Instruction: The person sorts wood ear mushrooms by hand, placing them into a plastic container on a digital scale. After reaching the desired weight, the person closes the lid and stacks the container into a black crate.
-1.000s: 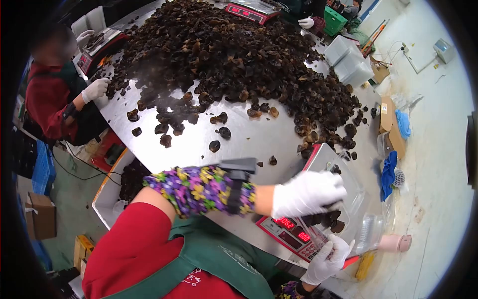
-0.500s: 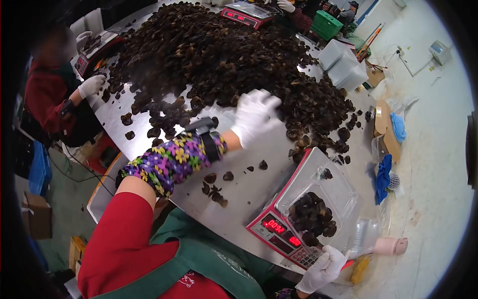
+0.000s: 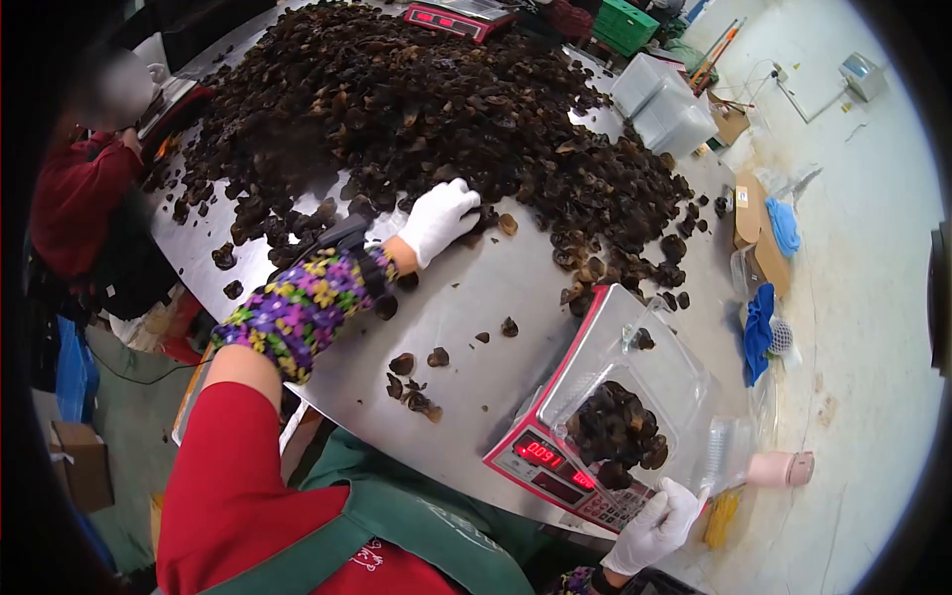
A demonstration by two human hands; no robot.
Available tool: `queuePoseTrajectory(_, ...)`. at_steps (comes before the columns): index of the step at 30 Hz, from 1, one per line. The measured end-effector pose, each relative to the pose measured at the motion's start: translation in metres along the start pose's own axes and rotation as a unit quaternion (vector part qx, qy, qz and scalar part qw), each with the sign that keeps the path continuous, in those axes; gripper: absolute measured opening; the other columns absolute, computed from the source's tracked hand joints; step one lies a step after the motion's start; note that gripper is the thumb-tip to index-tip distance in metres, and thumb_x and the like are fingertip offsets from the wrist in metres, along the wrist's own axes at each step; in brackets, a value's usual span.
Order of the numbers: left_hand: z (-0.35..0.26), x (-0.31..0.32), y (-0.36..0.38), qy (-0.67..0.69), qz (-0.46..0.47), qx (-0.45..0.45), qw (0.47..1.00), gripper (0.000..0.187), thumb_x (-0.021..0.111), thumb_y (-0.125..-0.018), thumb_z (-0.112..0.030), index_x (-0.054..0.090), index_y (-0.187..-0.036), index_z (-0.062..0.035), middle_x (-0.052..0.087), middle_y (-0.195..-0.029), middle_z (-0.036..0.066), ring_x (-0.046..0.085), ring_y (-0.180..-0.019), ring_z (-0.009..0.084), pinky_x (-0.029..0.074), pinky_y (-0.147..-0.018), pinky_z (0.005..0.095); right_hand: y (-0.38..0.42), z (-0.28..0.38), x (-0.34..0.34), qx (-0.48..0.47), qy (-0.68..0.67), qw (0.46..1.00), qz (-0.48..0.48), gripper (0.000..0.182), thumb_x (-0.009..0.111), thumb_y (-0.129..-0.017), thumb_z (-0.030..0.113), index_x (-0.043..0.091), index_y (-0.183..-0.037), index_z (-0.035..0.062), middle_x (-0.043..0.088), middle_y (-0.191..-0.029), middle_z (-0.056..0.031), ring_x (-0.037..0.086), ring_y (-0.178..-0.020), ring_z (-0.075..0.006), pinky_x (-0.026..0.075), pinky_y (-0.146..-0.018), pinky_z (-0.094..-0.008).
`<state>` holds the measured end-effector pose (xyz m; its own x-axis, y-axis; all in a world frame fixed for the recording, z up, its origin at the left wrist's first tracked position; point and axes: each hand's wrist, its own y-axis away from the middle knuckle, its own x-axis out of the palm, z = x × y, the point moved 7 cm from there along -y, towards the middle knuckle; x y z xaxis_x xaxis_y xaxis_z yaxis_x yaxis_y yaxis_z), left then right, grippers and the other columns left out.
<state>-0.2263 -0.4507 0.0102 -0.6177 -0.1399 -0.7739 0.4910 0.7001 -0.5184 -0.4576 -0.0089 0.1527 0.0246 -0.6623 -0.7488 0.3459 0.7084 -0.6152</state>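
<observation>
Left hand curled narrow at the near edge of the dark heap, mid-worktop; cannot tell if holding any. Near the right-hand near edge, pinching the loaded clear tray on the scale with right hand; could skew the reading by tugging.

The shiny metal table carries a broad heap of dark, curled pieces — thick toward the far side, thinning to strays at its edges. A small loose cluster lies apart on the bare metal nearer the front. A red-framed scale sits at the near right; a second scale stands beyond the heap.
</observation>
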Motion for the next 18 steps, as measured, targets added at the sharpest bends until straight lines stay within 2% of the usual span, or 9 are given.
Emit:
queuePoseTrajectory(3, -0.032, -0.004, 0.027, 0.053, 0.034, 0.041, 0.997, 0.021, 0.072, -0.087, -0.019, 0.070, -0.107, -0.0134, 0.058, -0.099, 0.011, 0.061, -0.096, 0.0316, 0.051, -0.082, 0.0422, 0.002, -0.007, 0.002, 0.025, -0.015, 1.000, -0.003, 0.010, 0.060, -0.096, 0.006, 0.066, -0.103, 0.0017, 0.065, -0.095, -0.0119, 0.061, -0.087, -0.0274, 0.040, -0.107, -0.0461)
queuePoseTrajectory(4, -0.041, -0.006, 0.030, 0.059, 0.044, 0.036, 0.997, 0.023, 0.072, -0.086, -0.020, 0.069, -0.108, -0.0134, 0.059, -0.103, 0.011, 0.061, -0.097, 0.0318, 0.052, -0.083, 0.0420, 0.004, -0.013, 0.005, 0.037, -0.015, 0.999, 0.000, 0.010, 0.062, -0.094, 0.012, 0.066, -0.101, 0.0058, 0.066, -0.094, -0.0079, 0.062, -0.094, -0.0296, 0.032, -0.115, -0.0564)
queuePoseTrajectory(5, -0.049, -0.008, 0.032, 0.064, 0.054, 0.032, 0.996, 0.025, 0.073, -0.086, -0.021, 0.069, -0.110, -0.0134, 0.060, -0.107, 0.011, 0.061, -0.098, 0.0320, 0.052, -0.085, 0.0419, 0.002, -0.013, 0.006, 0.040, -0.014, 0.999, 0.001, 0.010, 0.062, -0.094, 0.012, 0.066, -0.101, 0.0058, 0.066, -0.094, -0.0079, 0.062, -0.094, -0.0296, 0.032, -0.115, -0.0564)
queuePoseTrajectory(7, -0.063, -0.013, 0.034, 0.005, 0.046, 0.035, 0.998, 0.026, 0.073, -0.085, -0.022, 0.069, -0.109, -0.0133, 0.061, -0.111, 0.011, 0.061, -0.100, 0.0326, 0.053, -0.086, 0.0421, -0.008, -0.003, 0.012, 0.006, -0.013, 0.999, 0.033, 0.014, 0.062, -0.091, 0.001, 0.066, -0.104, 0.0025, 0.067, -0.100, -0.0125, 0.062, -0.096, -0.0305, 0.041, -0.106, -0.0460)
queuePoseTrajectory(8, -0.072, -0.012, 0.033, -0.052, 0.036, 0.038, 0.997, 0.026, 0.073, -0.085, -0.023, 0.069, -0.109, -0.0133, 0.061, -0.115, 0.012, 0.060, -0.101, 0.0333, 0.053, -0.086, 0.0422, -0.006, -0.006, 0.014, 0.017, -0.043, 0.999, 0.023, 0.014, 0.065, -0.090, 0.008, 0.068, -0.103, 0.0073, 0.068, -0.101, -0.0096, 0.063, -0.099, -0.0313, 0.034, -0.111, -0.0533)
queuePoseTrajectory(9, -0.073, -0.007, 0.035, -0.060, 0.052, 0.052, 0.996, 0.028, 0.074, -0.084, -0.024, 0.068, -0.110, -0.0144, 0.060, -0.119, 0.013, 0.060, -0.103, 0.0343, 0.054, -0.086, 0.0434, -0.005, -0.003, 0.014, 0.005, -0.012, 0.999, 0.032, 0.016, 0.066, -0.088, 0.008, 0.068, -0.104, 0.0077, 0.068, -0.106, -0.0095, 0.063, -0.106, -0.0317, 0.035, -0.111, -0.0520)
queuePoseTrajectory(11, -0.065, 0.019, 0.040, -0.022, 0.049, 0.094, 0.994, 0.025, 0.072, -0.085, -0.022, 0.069, -0.109, -0.0135, 0.062, -0.114, 0.013, 0.061, -0.099, 0.0349, 0.054, -0.085, 0.0437, -0.003, -0.001, 0.011, 0.015, -0.002, 0.999, 0.033, 0.021, 0.067, -0.087, 0.008, 0.068, -0.108, 0.0072, 0.066, -0.115, -0.0114, 0.060, -0.114, -0.0340, 0.036, -0.110, -0.0521)
queuePoseTrajectory(13, -0.060, 0.030, 0.038, -0.023, 0.105, 0.051, 0.993, 0.023, 0.072, -0.086, -0.020, 0.070, -0.106, -0.0104, 0.064, -0.106, 0.014, 0.063, -0.093, 0.0347, 0.054, -0.081, 0.0424, 0.005, -0.005, 0.007, 0.059, -0.036, 0.998, 0.009, 0.027, 0.068, -0.086, 0.008, 0.068, -0.113, 0.0058, 0.063, -0.124, -0.0146, 0.056, -0.121, -0.0363, 0.037, -0.110, -0.0513)
queuePoseTrajectory(18, -0.128, -0.041, 0.024, 0.154, -0.014, 0.001, 0.988, 0.019, 0.072, -0.085, -0.004, 0.071, -0.103, -0.0041, 0.064, -0.100, 0.011, 0.067, -0.086, 0.0259, 0.053, -0.075, 0.0335, 0.022, -0.004, 0.017, 0.114, -0.129, 0.983, 0.058, 0.056, 0.071, -0.085, 0.006, 0.055, -0.138, 0.0044, 0.050, -0.142, -0.0207, 0.049, -0.130, -0.0382, 0.040, -0.110, -0.0448)
